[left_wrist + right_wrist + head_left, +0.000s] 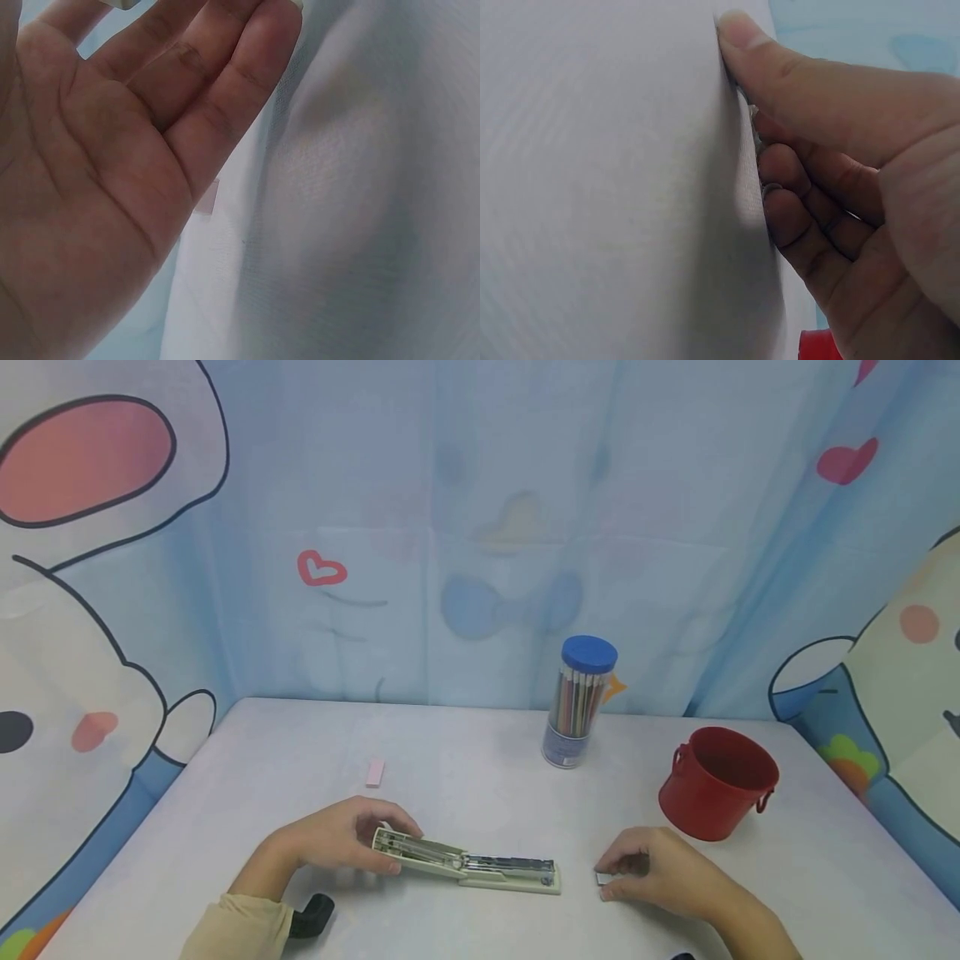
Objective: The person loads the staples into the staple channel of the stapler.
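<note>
A pale green stapler (510, 885) lies opened out on the white table, its metal staple channel facing up. My left hand (337, 839) grips its left end, thumb in front and fingers behind, with that end tilted up off the table. In the left wrist view the palm of the left hand (112, 165) shows, and only a bit of the stapler (122, 3) at the top edge. To the right of the stapler, my right hand (663, 872) pinches a small silvery strip (603, 878) at the tabletop. In the right wrist view, the right hand's fingers mostly hide the strip.
A red bucket (705, 802) with side handles stands behind the right hand. Further back is a clear tube of pencils (577, 706) with a blue lid. A small pink block (375, 774) lies beyond the left hand. A printed curtain (390, 635) hangs behind the table.
</note>
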`<state>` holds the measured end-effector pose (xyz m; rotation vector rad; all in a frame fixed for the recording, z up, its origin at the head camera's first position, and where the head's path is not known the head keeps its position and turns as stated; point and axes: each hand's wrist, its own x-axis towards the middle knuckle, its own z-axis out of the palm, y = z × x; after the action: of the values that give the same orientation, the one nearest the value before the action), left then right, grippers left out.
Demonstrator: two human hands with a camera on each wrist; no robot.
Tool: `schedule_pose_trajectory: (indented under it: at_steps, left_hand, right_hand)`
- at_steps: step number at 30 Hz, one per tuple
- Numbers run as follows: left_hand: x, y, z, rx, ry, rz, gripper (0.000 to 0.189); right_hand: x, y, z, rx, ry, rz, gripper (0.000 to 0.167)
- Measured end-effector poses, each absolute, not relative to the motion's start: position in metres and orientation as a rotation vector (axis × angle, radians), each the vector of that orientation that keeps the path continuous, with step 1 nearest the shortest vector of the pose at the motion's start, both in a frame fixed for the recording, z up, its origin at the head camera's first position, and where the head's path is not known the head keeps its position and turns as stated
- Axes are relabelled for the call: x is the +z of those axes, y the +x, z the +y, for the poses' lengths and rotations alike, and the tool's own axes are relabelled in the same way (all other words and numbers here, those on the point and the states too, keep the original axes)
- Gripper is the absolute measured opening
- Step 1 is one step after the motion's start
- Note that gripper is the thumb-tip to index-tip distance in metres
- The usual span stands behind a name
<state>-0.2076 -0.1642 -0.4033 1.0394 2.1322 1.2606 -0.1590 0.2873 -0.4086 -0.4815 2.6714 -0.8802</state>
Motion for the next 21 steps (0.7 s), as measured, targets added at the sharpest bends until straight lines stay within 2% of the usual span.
schedule_pose_trajectory:
  at_steps: [10, 21]
  left_hand:
    - [-0.4037, -0.2077, -0.1634, 1.265, 1.038, 2.133, 0.036]
    - [-0.4036, -0.2075, -0.1633, 1.276, 1.044, 2.126, 0.036]
  right_hand:
    - [-0.4074, -0.1574, 0.2862, -0.873, -0.511, 2.682, 0.024]
    - [-0.4033, -0.1562, 0.2802, -0.858, -0.482, 2.708, 0.027]
